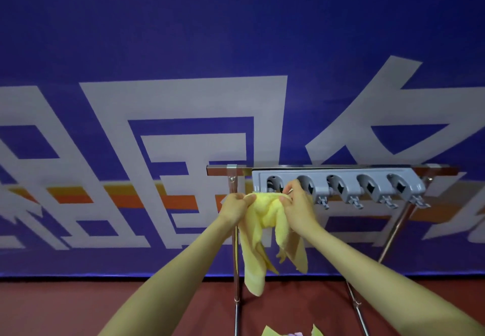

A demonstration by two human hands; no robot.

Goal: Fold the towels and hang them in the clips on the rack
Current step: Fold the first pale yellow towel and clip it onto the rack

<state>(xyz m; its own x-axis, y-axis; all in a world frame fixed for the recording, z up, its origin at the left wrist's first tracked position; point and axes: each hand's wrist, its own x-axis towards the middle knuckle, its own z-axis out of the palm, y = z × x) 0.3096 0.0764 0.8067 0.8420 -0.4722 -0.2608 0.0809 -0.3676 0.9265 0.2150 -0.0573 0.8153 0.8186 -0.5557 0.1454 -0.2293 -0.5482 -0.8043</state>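
Head view: both hands hold a yellow towel (262, 220) up at the left end of the grey clip bar (338, 185) on the rack (341, 169). The left hand (237, 206) pinches the bunched top edge from the left; the right hand (298, 204) grips it from the right, fingers up against the leftmost clip (274, 185). The towel's top sits just under that clip; whether it is caught in it I cannot tell. The rest hangs in loose, uneven tails.

It looks light, soft and limp, so it should slump wherever it is unsupported. Best held at the gathered top, close to the clip.

The other four clips (367, 187) to the right look empty. A rack leg (236, 270) stands right behind the cloth. More cloth (270, 331) peeks in at the bottom edge. Behind is a blue banner (157, 47).
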